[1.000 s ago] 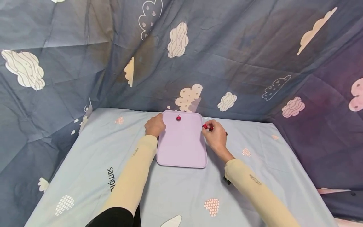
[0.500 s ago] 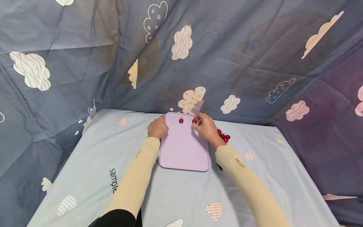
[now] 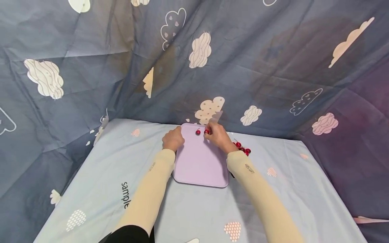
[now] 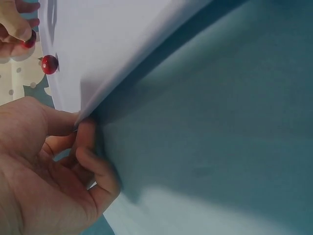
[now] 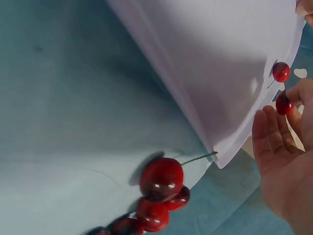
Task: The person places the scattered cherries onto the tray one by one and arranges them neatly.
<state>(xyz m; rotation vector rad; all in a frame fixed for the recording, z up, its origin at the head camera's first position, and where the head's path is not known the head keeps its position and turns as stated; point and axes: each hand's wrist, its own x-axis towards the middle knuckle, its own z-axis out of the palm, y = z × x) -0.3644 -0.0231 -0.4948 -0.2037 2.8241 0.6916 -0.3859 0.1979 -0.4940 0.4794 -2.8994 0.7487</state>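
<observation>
A light purple tray [image 3: 200,165] lies on the table, its long side running away from me. My left hand [image 3: 173,138] grips its left edge near the far corner; thumb and fingers pinch the rim in the left wrist view. At the tray's far end, my right hand [image 3: 219,136] pinches a red cherry [image 5: 284,104] between thumb and fingers. Just left of it, another cherry [image 3: 198,132] with a stem rests on the tray by the far rim. Whether the held cherry touches the tray, I cannot tell.
Several more cherries [image 3: 242,149] lie heaped on the light blue cloth [image 3: 188,209], right of the tray and partly behind my right wrist. A dark cloth wall [image 3: 237,67] with cloud prints rises behind the table's far edge.
My right hand has carried a cherry from the tray's right side leftward over its far end, beside the other cherry. The cherry heap has come into sight. My left hand keeps its grip.
</observation>
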